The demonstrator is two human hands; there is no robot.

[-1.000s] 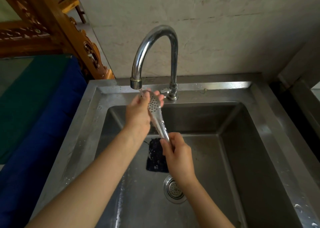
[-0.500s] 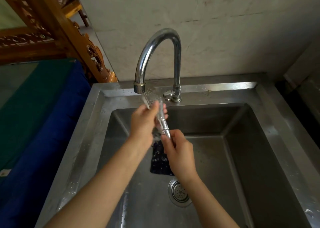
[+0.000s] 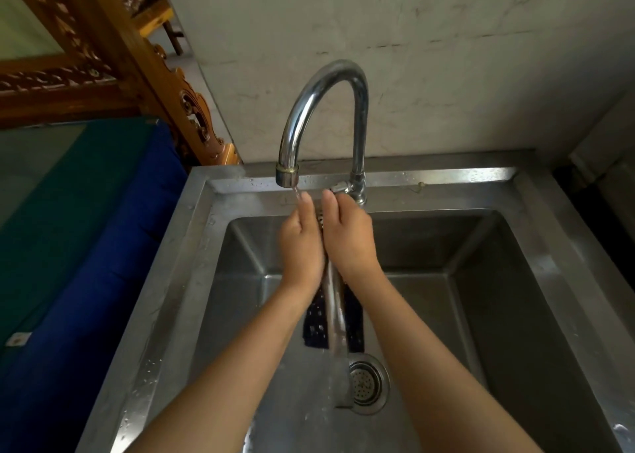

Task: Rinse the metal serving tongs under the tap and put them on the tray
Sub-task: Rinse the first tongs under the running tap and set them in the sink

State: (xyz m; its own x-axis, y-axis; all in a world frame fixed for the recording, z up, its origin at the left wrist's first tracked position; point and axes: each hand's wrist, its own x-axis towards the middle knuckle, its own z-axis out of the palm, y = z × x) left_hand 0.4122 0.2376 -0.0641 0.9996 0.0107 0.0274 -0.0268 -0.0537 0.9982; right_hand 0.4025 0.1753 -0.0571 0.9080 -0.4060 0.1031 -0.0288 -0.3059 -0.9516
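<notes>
Long polished-steel serving tongs [image 3: 335,315], handle end low over round perforated drain strainer [image 3: 367,382]; rigid, light, wet, likely slippery: grip mid-shaft. Left hand [image 3: 302,243] and right hand [image 3: 350,239] pressed flat around perforated head. Curved chrome tap [image 3: 319,108] running. Tray unseen.

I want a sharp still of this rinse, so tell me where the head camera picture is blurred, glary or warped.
Head view: the tongs smear into a long motion streak between the left hand and right hand; bright glare runs along the tap and the sink back rim; wide-angle distortion bends the sink's edges.
</notes>
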